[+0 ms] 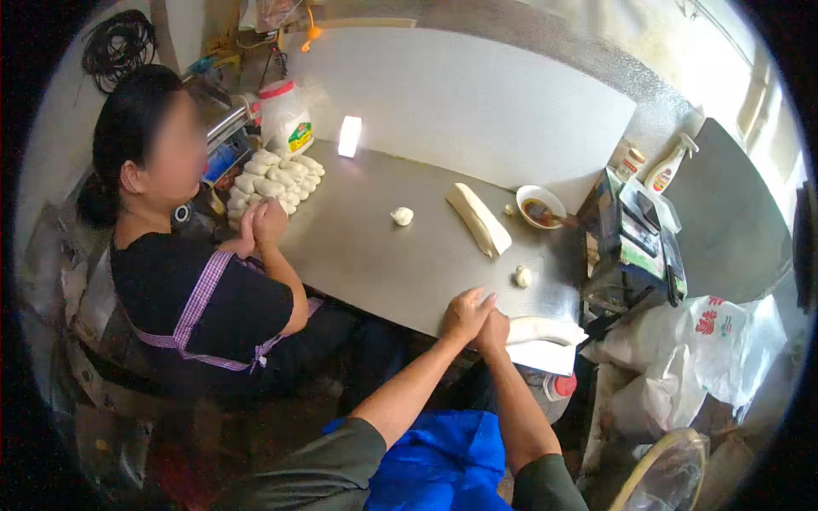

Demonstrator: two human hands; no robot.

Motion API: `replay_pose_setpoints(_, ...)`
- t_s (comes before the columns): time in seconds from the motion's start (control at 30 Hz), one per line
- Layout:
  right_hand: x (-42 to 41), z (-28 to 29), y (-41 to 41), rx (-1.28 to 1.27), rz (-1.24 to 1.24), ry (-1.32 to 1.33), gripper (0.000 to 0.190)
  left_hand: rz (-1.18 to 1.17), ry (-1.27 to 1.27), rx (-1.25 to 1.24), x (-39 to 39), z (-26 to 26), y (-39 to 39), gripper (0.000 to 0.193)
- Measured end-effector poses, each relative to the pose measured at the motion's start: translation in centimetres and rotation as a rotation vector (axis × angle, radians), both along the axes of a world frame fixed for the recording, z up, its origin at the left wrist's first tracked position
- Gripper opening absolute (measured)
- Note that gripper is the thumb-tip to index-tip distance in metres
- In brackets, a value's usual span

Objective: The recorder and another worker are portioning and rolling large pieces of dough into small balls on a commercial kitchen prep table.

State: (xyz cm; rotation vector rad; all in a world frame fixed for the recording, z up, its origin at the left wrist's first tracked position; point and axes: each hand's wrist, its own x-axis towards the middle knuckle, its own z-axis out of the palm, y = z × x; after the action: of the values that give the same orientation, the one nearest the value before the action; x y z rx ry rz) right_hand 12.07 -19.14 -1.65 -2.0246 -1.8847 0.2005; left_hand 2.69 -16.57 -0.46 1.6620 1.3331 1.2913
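My left hand (pixel 465 317) and my right hand (pixel 494 333) are brought together at the near edge of a metal worktop (pixel 358 255). Whatever may lie between the palms is hidden. Just right of my right hand is a long strip of dough (pixel 543 330), with a flat white sheet or board (pixel 543 358) beneath its near side. Beyond my hands sits a small dough lump (pixel 523 276). A thicker dough log (pixel 479 221) lies farther back, and another small dough ball (pixel 402 216) rests to its left.
A white bowl (pixel 540 208) holds brown liquid and a brush-like tool. At left, a co-worker's hands (pixel 263 223) are clasped beside piled dough pieces (pixel 275 182). A plastic jar (pixel 285 121) stands behind them. At right are a cluttered black box (pixel 629 249) and plastic bags (pixel 696 351).
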Motion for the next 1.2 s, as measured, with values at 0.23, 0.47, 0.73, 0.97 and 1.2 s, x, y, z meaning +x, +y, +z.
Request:
replay_pose_setpoints(0.23, -2.3, -0.5, 0.3, -0.056, -0.154, -0.173, 0.028, 0.010, 0.064, 0.090, -1.2, -0.9, 1.0, 0.032)
replay_pose_setpoints(0.47, -3.5, 2.2, 1.9, -0.287, -0.157, -0.079, 0.033, -0.167, 0.319, 0.180, -4.4, 0.0, 2.8, 0.026)
replay_pose_setpoints(0.73, 5.9, -2.4, 5.5, -0.153, 0.088, 0.071, 0.066, -0.348, 0.169, 0.070, -4.7, 9.3, 0.6, 0.035)
replay_pose_setpoints(0.97, 2.8, 2.2, -1.7, -0.107, 0.357, -0.140, 0.055, -0.171, 0.331, -0.096, -2.9, 1.2, 2.4, 0.071)
replay_pose_setpoints(1.2, 4.5, 1.7, -2.8, 0.396, 0.075, 0.182, 0.064, -0.627, 0.238, -0.169, 0.9, 2.9, 1.1, 0.047)
